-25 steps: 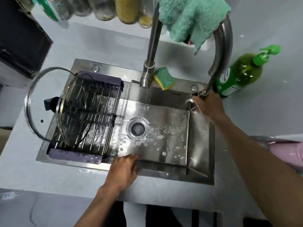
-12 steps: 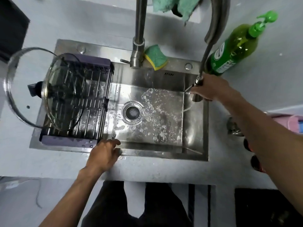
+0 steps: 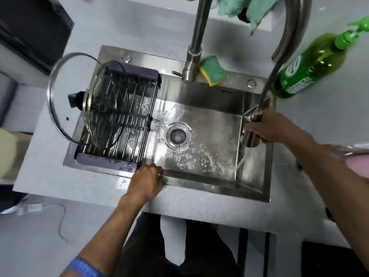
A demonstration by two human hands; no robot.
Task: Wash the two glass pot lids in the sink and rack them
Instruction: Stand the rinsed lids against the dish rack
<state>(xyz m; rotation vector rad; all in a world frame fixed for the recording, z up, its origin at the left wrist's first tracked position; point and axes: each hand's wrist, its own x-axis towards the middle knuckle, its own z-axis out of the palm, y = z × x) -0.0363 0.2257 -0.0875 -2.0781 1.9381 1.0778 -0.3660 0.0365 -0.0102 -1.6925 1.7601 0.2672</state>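
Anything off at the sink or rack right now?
Mostly fine. The larger glass lid stands on edge in the rack but overhangs the sink's left rim. Water drops lie on the counter by the left hand.

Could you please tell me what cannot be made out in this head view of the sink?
- Right hand: fingers hidden behind the pull-out sprayer head.
- Pink object: blurred, cut off by the right edge.
- Green cloth: cut off at the top edge.
- Dish soap bottle label: too small to read.
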